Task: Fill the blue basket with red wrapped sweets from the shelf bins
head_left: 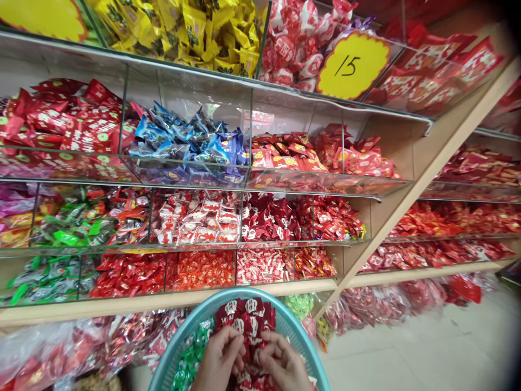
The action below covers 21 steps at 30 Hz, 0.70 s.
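A teal plastic basket [318, 355] is at the bottom middle of the head view. In it, dark red wrapped candies [250, 315] with white print are heaped in the middle, and green-wrapped candies [198, 339] lie along the left side. My left hand [220, 359] is over the basket, its fingers curled together against the left edge of the dark red candies. Opposite it, my right hand [284, 361] bends its fingers inward at their right edge. Both hands are closed among the candies; what lies between the fingertips is hidden.
Shelves with clear dividers hold blue candies [183, 136], yellow candies [195, 32] and many red ones. A yellow price tag [353, 65] reads 15. A slanted wooden panel [407, 203] splits the shelving. Bagged candies [378, 307] rest under the bottom shelf, above the tiled floor [423, 347].
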{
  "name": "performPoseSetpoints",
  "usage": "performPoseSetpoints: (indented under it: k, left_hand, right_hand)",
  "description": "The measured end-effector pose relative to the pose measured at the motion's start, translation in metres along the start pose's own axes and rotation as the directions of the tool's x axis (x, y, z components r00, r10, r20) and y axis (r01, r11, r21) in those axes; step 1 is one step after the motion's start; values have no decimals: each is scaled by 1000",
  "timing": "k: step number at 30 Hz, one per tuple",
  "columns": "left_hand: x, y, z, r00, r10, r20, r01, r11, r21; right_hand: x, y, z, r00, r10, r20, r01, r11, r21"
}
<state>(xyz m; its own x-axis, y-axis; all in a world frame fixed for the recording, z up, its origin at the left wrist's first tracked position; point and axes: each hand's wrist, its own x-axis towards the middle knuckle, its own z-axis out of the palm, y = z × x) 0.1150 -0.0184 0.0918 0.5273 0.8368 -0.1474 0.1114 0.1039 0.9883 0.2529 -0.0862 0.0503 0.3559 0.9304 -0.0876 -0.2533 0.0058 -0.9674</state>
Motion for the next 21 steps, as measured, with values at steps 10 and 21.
performPoseSetpoints:
  k: [10,21]
  left_hand:
    - [1,-34,-26,979,137,-152,-81,941,328]
    - [-32,-65,35,984,-29,177,-149,419,896]
  right_hand:
    - [-13,-24,-21,967,99,-234,-109,994,-30]
    - [-31,-17,-39,933,89,-350,-124,989,-78]
